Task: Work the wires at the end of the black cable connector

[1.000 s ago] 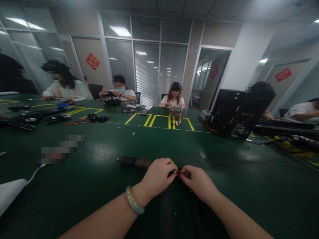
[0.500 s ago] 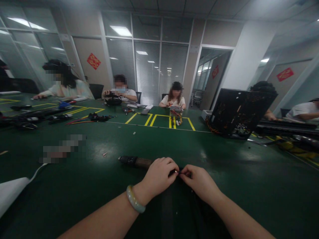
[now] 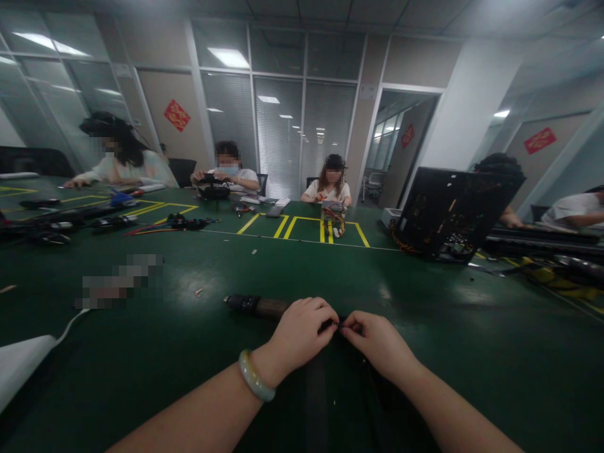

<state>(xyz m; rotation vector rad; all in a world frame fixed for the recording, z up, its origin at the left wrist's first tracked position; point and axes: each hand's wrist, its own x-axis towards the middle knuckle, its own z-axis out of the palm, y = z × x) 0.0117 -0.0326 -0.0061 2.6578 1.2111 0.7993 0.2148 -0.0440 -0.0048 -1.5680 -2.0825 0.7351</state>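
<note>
My left hand (image 3: 304,327), with a pale green bangle (image 3: 255,376) at the wrist, has its thumb and fingers closed in a pinch. Facing it, my right hand (image 3: 370,336) also pinches with its fingertips almost touching those of the left. A tiny dark piece shows between the two hands, too small to name. Behind my left hand lies what looks like an electric screwdriver (image 3: 243,304), black at its tip end with a brownish body; my hand hides part of it. A dark shape, perhaps a cable, runs down near my right wrist.
Across the green table (image 3: 226,267) sit several people at work. A black computer case (image 3: 453,214) stands at the right, with cables beyond it. Cabled black parts (image 3: 182,221) lie at the left. A blurred-out item (image 3: 117,283) with a white cord is nearer.
Both hands stay in nearly the same place. A bright glint between the fingertips has mostly gone from sight. A person at the far left edge is out of view.
</note>
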